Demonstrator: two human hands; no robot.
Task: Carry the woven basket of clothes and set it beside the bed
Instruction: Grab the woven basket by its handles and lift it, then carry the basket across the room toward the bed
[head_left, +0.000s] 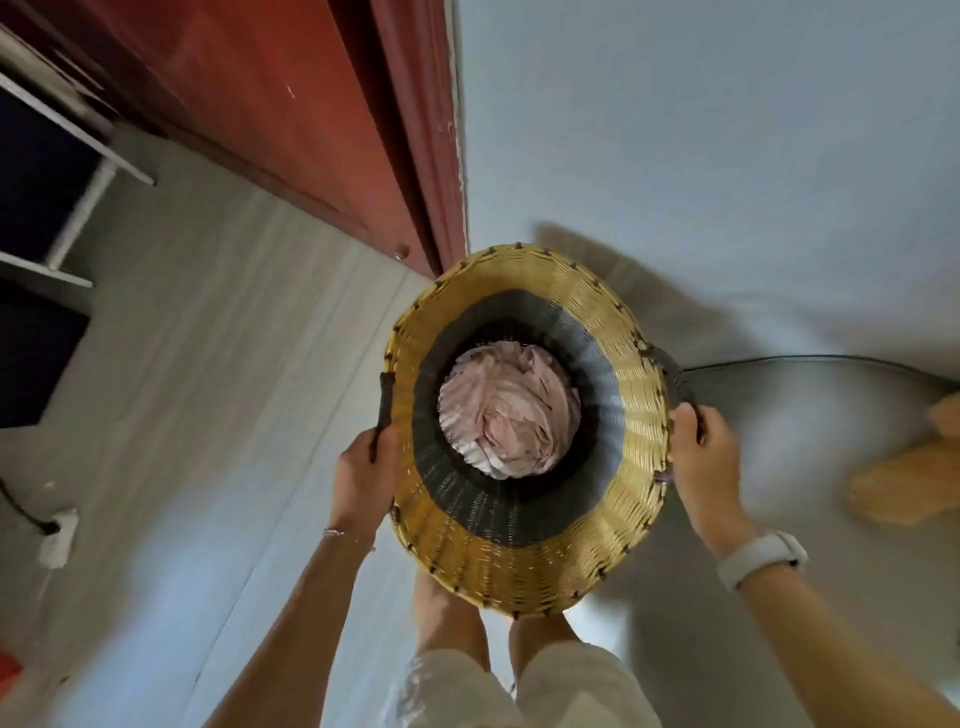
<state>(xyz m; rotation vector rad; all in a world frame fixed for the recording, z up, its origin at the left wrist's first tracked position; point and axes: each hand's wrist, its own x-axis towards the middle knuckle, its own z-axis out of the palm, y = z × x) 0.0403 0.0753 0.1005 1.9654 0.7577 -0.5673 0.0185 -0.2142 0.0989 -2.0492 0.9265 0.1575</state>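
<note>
I look straight down into a round woven basket (524, 566), yellow at the rim with a dark band lower inside. Pale pink crumpled clothes (506, 413) lie at its bottom. My left hand (363, 478) grips the dark handle on the basket's left side. My right hand (704, 457), with a white watch on the wrist, grips the dark handle on the right side. The basket hangs in front of my legs, above the pale floor. No bed is in view.
A red-brown wooden door (291, 119) stands at the upper left beside a pale wall (701, 130). Grey shelving (67, 171) is at far left, a white power strip (60, 538) on the floor. A black cable (810, 358) and tan slippers (904, 483) lie at right.
</note>
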